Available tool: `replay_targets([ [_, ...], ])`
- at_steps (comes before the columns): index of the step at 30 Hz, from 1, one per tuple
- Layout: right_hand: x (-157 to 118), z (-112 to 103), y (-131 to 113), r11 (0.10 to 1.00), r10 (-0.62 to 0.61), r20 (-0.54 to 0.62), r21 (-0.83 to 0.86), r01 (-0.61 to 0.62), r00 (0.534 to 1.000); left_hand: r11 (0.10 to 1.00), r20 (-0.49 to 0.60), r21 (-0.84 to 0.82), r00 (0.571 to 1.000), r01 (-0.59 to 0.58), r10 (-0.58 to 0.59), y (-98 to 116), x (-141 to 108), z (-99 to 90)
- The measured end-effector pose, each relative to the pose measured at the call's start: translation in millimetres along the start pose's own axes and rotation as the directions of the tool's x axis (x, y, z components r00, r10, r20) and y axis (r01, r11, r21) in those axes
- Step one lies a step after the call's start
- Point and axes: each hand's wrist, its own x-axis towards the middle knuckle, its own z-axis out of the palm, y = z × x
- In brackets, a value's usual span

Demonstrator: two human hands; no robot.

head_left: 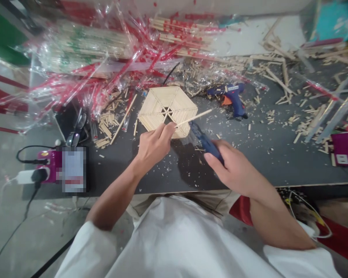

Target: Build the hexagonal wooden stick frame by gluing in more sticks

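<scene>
My left hand [156, 143] pinches one end of a thin wooden stick [198, 115], which points up to the right. Beneath it lies a hexagonal panel [153, 100] built of rows of pale sticks, with small dark openings at its centre. My right hand [233, 166] is wrapped round a dark blue cutting tool [205, 141] that looks like pliers or cutters. Its tip is close to the panel's lower right edge, just under the stick. Whether its jaws are apart I cannot make out. A blue glue gun [234, 98] rests on its side right of the panel.
Plastic-wrapped stick bundles [89, 46] crowd the back left. Cut stick pieces [106, 129] and scraps litter the dark table [162, 177]. At the left are eyeglasses [77, 126], a phone-like device [74, 170] and a purple power strip [50, 160] with cords. Another purple box [345, 148] sits far right.
</scene>
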Motion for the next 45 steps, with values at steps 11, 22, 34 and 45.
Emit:
replay_targets([
  [11,11,11,-17,0.993,0.029,0.007,0.111,-0.03,1.0,0.997,-0.118,-0.067,0.992,0.036,-0.044,-4,4,0.5],
  [22,17,16,-27,0.968,0.059,0.06,0.239,-0.072,0.996,0.996,-0.048,-0.083,0.999,0.023,-0.027,0,-2,2.0],
  [34,19,23,-34,0.957,0.043,0.047,0.285,-0.054,0.998,0.993,-0.094,-0.112,0.995,-0.049,0.039,1,0,-0.1],
  [45,20,25,-39,0.961,0.075,0.066,0.261,-0.09,0.995,0.992,0.013,-0.115,0.999,-0.042,0.043,-4,-4,-1.3],
])
